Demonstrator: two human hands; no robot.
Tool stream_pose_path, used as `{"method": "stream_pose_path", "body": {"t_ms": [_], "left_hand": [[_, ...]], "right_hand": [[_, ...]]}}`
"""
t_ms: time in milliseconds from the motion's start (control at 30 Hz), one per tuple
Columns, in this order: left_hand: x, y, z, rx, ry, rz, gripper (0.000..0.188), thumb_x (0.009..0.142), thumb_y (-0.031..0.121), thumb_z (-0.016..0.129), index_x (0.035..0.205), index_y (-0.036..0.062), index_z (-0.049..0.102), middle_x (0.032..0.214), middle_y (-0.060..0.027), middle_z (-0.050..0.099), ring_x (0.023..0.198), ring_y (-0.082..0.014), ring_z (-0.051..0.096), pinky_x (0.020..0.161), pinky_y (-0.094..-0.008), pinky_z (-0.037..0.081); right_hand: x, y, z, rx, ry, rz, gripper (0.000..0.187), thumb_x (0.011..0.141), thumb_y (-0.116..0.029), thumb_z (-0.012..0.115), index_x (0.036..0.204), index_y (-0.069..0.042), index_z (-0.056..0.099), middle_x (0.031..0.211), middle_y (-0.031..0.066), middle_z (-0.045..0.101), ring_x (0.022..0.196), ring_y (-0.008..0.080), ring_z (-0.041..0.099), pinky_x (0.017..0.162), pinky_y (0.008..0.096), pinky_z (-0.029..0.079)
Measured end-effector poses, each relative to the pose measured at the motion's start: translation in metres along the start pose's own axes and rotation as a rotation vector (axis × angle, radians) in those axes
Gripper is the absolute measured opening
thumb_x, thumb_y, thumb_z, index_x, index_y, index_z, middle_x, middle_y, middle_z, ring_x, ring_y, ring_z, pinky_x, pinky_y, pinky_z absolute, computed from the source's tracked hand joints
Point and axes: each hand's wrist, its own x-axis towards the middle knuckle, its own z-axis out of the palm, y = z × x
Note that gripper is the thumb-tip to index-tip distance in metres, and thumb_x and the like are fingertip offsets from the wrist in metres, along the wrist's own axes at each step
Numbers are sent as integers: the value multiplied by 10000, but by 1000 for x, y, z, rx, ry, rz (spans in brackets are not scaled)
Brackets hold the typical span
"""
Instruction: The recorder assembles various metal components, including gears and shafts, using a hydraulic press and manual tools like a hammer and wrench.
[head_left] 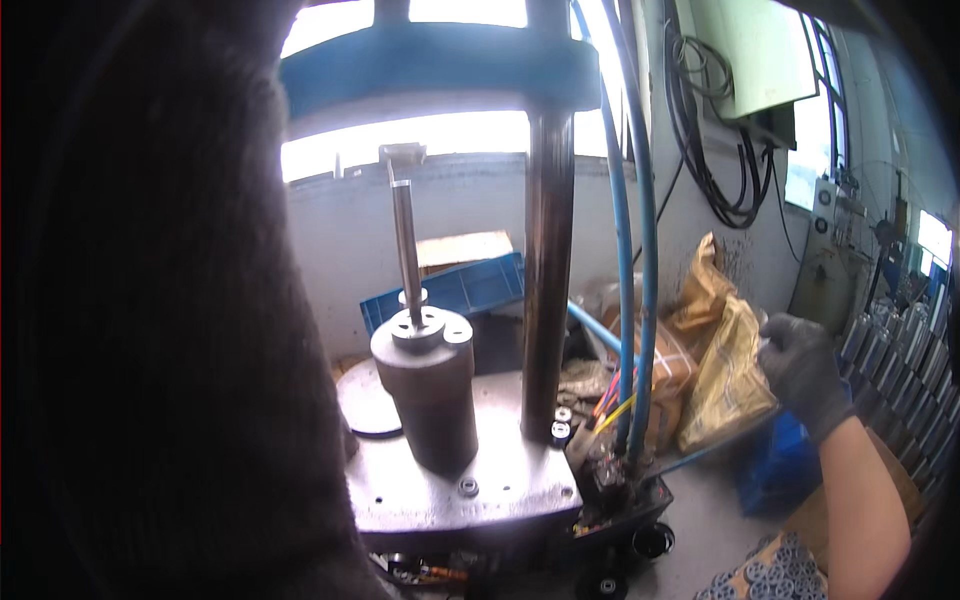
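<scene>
Prob. for support, dark-metal cylinder (437, 425) seats slim silver rod (406, 245); grey-gloved R hand (808, 372), 3 o'clock, half-curled, hold unclear; L hand unseen.

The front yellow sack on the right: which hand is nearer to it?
Right, apparently. The gloved right hand shows at the right edge of the front yellow sack; contact is unclear. The left hand cannot be made out; dark fabric fills the picture's left side.

Gloved right hand (806, 376) raised at far right, fingers (779, 343) apparently curled, bare forearm (866, 500) slanting up from below.
</scene>
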Motion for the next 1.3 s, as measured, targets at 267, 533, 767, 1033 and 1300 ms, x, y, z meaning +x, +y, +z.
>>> {"method": "stream_pose_path", "body": {"t_ms": [267,533,767,1033,1300], "left_hand": [[-37,74,-26,16,69,-534,682,972,458,695,1451,17,492,1498,-255,473,1402,-390,488,1090,-504,481],[-206,98,-38,120,-491,-945,622,751,-28,791,1332,104,611,1361,-174,565,1237,-360,562,1000,-415,538],[-298,106,-49,415,-1228,-985,520,833,279,758,1301,96,625,1455,-171,525,1356,-386,508,1089,-486,462],[-263,116,-49,254,-1240,-865,409,696,170,766,1084,101,654,1023,-154,619,1004,-364,612,892,-476,502],[-262,162,-40,-598,-325,-1872,368,987,188,721,1278,14,577,1112,-80,653,1033,-143,621,930,-309,550]], "right_hand": [[11,10,3,-105,40,-237,220,849,-98,655,1022,17,729,963,235,728,898,397,715,837,441,572],[-73,-24,-27,-37,32,-170,203,872,-81,651,1059,-7,682,872,223,687,803,413,678,747,480,548],[-161,-91,-63,-93,-155,-408,298,767,-62,689,1061,-41,649,916,170,656,855,376,647,791,488,511],[-193,-159,42,435,-363,-478,321,794,-63,741,1107,-31,674,1091,153,704,897,366,702,795,436,578],[-219,-182,122,637,-422,-374,462,799,-104,796,1233,-47,647,1226,193,665,1026,393,702,855,444,592]]}}
